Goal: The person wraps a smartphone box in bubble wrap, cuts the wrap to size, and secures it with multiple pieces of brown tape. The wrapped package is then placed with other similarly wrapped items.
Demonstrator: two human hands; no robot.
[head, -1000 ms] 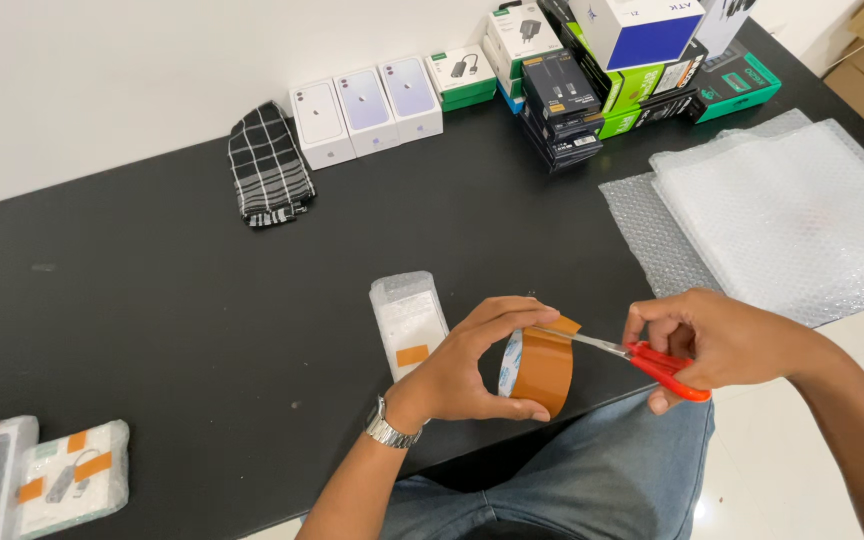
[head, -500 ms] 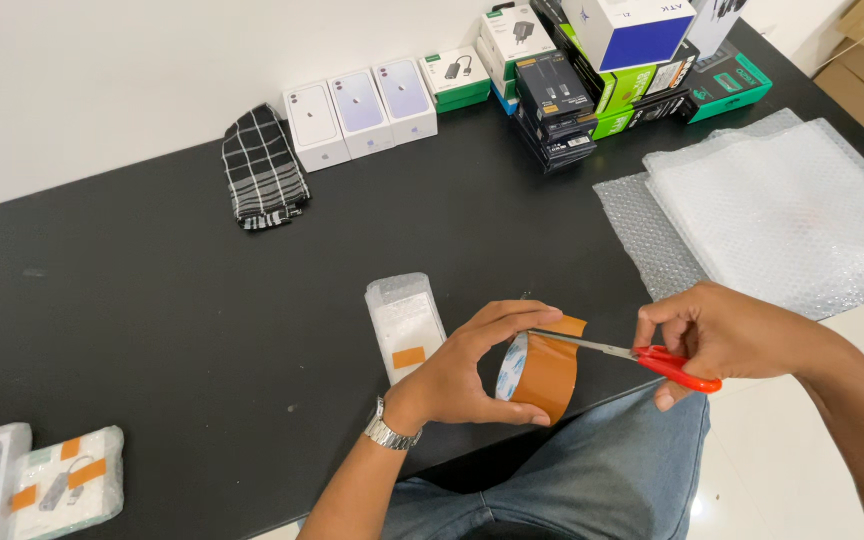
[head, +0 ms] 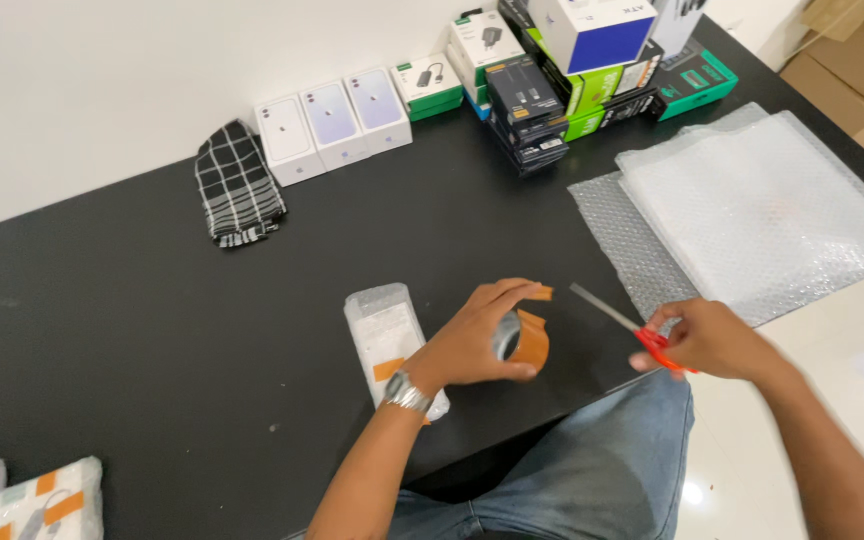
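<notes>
Two hands work at the near edge of the black table (head: 152, 300): the left hand (head: 472, 335) is clamped around a roll of brown tape (head: 527, 340), a short cut strip (head: 544, 293) stuck on its fingertips, just right of a bubble-wrapped parcel (head: 387, 335). The right hand (head: 712, 340) grips red-handled scissors (head: 627, 325) with fingers closed through the loops. Half a second ago the blades met the tape; now they have pulled away to the right, toward the bubble-wrap sheets (head: 752, 210).
</notes>
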